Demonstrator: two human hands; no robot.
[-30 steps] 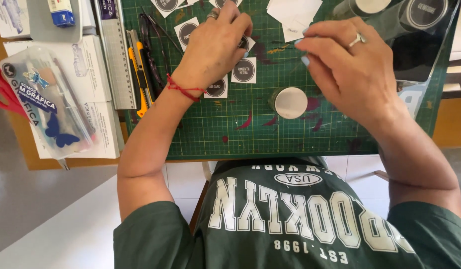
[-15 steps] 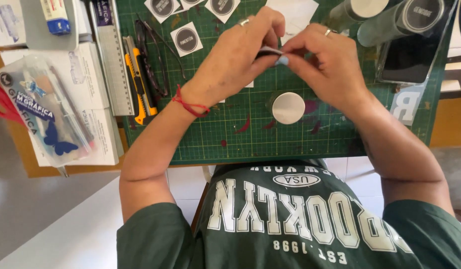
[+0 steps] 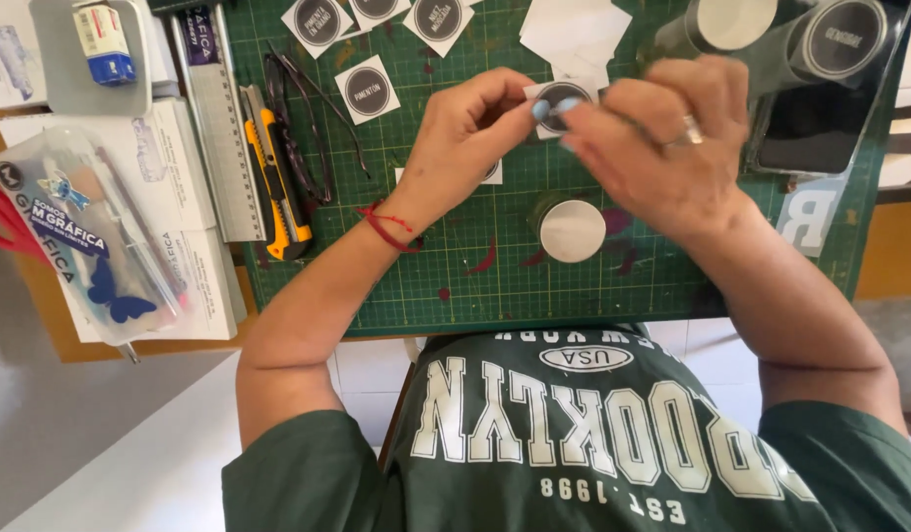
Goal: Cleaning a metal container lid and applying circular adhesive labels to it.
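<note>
— Sticker label (image 3: 557, 101), square white with a dark round print: where do we have it?

— We hold it up over the green cutting mat (image 3: 455, 286), between both hands. Our left hand (image 3: 467, 138) pinches its left edge, fingers closed on it; our right hand (image 3: 657, 148) grips the right edge, fingertips narrow on the paper.

— What lies beneath?

— A jar with a plain round white lid (image 3: 572, 231) stands on the mat just below our hands. More square labels (image 3: 367, 90) lie farther up the mat.

— And to the left?

— A yellow utility knife (image 3: 277, 177) beside a metal ruler (image 3: 219, 148), with dark-framed glasses (image 3: 303, 128) just right of the knife. A clear pouch (image 3: 81, 236) rests on the tabletop, well apart.
</note>
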